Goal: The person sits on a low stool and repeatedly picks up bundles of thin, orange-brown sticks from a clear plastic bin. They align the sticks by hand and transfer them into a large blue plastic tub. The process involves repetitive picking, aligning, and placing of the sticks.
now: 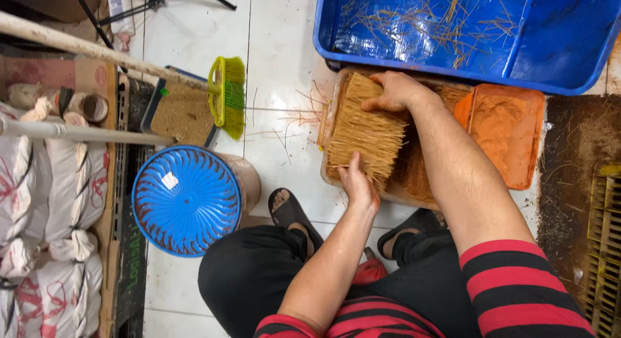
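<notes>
Gripping a stick bundle (363,132) between both hands — left hand (358,183), right hand (396,92) — clear tub (336,86) beneath mostly hidden, fingertips buried.

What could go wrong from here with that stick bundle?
1. Both hands, left hand and right hand, press only the ends of the stick bundle; its middle is unsupported and may fan apart.
2. Loose sticks already lie on the floor; more may spill past the tray.
3. Orange powder in the lid sits close and could be knocked.
</notes>
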